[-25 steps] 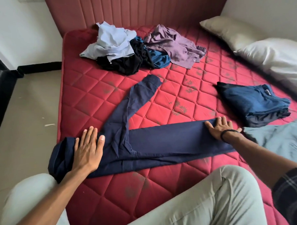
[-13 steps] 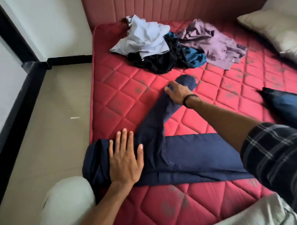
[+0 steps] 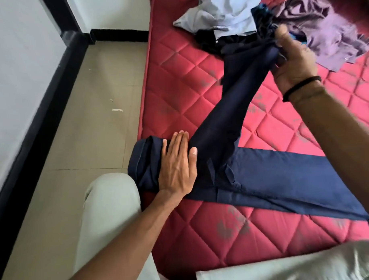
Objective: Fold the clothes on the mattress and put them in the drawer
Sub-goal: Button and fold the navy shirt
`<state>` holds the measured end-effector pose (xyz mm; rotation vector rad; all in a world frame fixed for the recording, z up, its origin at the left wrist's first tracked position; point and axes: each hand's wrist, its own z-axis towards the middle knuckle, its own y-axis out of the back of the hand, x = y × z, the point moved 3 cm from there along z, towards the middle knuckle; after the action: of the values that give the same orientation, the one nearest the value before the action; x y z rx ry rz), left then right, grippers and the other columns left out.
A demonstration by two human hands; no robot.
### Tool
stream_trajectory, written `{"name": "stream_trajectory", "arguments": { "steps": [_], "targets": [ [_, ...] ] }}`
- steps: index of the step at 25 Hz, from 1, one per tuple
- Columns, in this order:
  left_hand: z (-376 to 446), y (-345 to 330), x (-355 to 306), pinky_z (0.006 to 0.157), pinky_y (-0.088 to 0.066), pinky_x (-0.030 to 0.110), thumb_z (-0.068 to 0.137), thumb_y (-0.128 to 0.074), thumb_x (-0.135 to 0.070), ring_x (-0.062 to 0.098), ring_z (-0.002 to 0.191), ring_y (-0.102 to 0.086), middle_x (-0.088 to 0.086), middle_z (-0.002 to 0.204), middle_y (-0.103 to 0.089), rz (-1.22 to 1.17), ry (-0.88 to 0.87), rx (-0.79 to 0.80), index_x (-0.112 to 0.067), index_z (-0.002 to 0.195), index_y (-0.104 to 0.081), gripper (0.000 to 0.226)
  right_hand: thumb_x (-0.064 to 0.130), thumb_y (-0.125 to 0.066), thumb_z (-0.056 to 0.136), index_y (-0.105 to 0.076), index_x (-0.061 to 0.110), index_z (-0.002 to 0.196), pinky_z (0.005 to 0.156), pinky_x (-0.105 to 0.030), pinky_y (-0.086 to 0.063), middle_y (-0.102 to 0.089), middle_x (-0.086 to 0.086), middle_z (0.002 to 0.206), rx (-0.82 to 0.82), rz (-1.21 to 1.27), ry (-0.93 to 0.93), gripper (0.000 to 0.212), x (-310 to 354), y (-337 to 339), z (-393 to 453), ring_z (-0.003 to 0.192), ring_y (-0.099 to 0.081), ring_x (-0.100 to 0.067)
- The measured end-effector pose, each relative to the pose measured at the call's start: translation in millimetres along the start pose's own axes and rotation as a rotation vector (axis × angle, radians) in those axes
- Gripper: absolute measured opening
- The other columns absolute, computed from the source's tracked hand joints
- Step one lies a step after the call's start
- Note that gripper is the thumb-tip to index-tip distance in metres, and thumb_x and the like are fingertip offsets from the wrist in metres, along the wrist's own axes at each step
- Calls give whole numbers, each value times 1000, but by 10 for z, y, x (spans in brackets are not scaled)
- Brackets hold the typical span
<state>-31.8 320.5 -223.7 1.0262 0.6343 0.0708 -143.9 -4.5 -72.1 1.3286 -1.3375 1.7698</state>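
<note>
**Navy trousers half lifted on the mattress**

While my left hand (image 3: 177,165) lies flat, fingers straight, pressing the waist of the navy trousers (image 3: 285,178) onto the red mattress (image 3: 188,87), my right hand (image 3: 293,58) grasps one leg's cuff, raised before the heap of unfolded clothes (image 3: 227,14).

Bare mattress (image 3: 177,83) lies left of the raised trouser leg (image 3: 230,109); crumpled clothes (image 3: 227,14) crowd beyond.

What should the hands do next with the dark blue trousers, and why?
Probably the right hand should swing the lifted leg it grips down onto the flat leg of the navy blue cotton trousers, since the left hand already pins the waist.
</note>
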Motion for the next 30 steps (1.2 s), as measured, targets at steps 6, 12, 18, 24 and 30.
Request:
{"name": "stream_trajectory", "arguments": {
  "steps": [6, 12, 18, 24, 30],
  "targets": [
    [-34, 55, -6, 121, -32, 51, 111, -32, -29, 27, 135, -55, 10, 139, -63, -101, 7, -123, -2, 126, -68, 47, 25, -91, 60, -68, 18, 96, 71, -24, -59, -73, 6, 81, -50, -144, -298, 43, -259, 659, -322, 71, -70, -9],
    [-43, 27, -31, 121, -31, 49, 109, -44, -33, 26, 138, -51, 6, 141, -60, 59, -20, -83, -11, 127, -68, 37, 63, -78, 78, -61, 15, 106, 66, -32, -60, -68, -3, 91, -195, -557, -625, 59, -734, 762, -262, 80, -72, -19],
    [-40, -8, -40, 120, -32, 51, 109, -42, -31, 28, 139, -50, 10, 142, -59, 26, -50, -95, -10, 126, -68, 37, 41, -88, 77, -63, 15, 95, 62, -29, -49, -65, -11, 91, -91, -1066, -502, 40, -749, 323, 424, 77, -63, -21],
    [-26, 6, 1, 121, -32, 49, 108, -46, -36, 27, 128, -57, 9, 130, -63, -133, 13, -99, -5, 119, -66, 37, 8, -77, 77, -74, 8, 87, 87, -41, -57, -74, -10, 89, 130, -474, -286, 11, -86, -479, 636, 84, -71, -25],
    [64, 191, 133, 98, -43, 34, 91, -71, -36, 28, 102, -56, 6, 109, -56, -333, 107, -75, -9, 102, -65, 29, 1, -46, 97, -64, 9, 88, 54, -24, -55, -62, -7, 70, -27, -309, -235, 21, 920, -764, 98, 49, -65, -14]
  ]
}}
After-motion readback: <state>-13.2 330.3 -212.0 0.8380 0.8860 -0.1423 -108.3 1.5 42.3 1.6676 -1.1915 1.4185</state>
